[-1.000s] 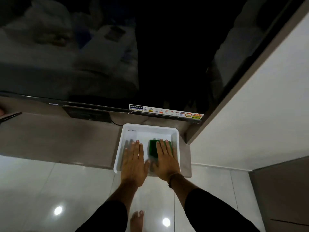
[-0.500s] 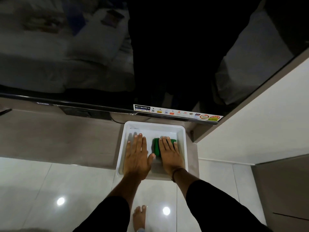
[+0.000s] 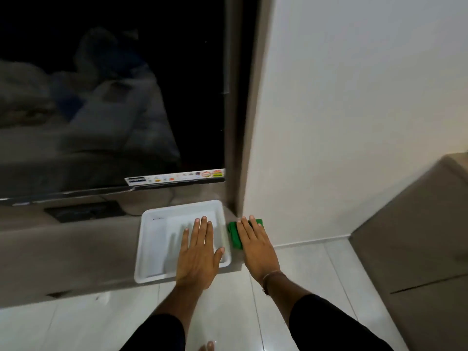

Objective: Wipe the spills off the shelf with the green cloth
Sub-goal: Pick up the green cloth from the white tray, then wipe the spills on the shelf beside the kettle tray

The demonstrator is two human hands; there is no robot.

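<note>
The green cloth lies on the right end of the grey-brown shelf, just outside the white tray and close to the wall corner. My right hand lies flat on top of the cloth, fingers stretched and pressing it down. My left hand rests flat inside the tray, fingers spread, palm over the tray's front rim. No spill is clearly visible on the shelf.
A large dark television stands on the shelf right behind the tray, with a sticker strip on its lower edge. A white wall rises to the right. Glossy white floor tiles lie below; a brown cabinet stands far right.
My right hand has carried the green cloth out of the tray and onto the shelf at the tray's right. The left hand stays in the tray. The view has swung to the right.
</note>
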